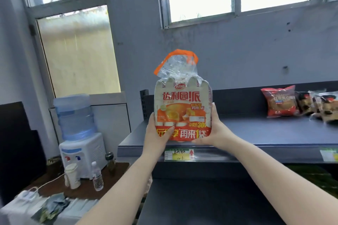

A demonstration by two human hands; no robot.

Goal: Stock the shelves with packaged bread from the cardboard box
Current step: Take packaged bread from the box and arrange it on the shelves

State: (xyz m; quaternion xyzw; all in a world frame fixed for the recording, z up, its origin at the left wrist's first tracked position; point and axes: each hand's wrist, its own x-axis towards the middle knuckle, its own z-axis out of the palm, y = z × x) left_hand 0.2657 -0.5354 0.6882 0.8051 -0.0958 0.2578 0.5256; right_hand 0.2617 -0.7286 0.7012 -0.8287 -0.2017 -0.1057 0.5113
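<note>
A tall clear-plastic bag of packaged bread (183, 109), printed in orange, red and cream with a crumpled orange-edged top, stands upright above the front left part of the dark grey metal top shelf (256, 133); whether its base touches the shelf cannot be told. The left hand (157, 134) grips the bag's lower left side, thumb laid across the front print, the other fingers hidden behind. The right hand (213, 129) holds the lower right edge, fingers (213, 110) pressed together and lying straight up the bag's side, thumb curled under the bottom corner. On the shelf's front rail just below the bag is a yellow and green price label (179, 155) with a red arrow. Well apart at the shelf's right end lie a red packet of bread (279, 103) and two clear packets of dark-topped bread (318, 106). Left of the shelf, a white water dispenser with a blue bottle (78, 129) stands on a brown bench (58, 188) with a stack of paper cups (72, 175) and a small water bottle (97, 177).
</note>
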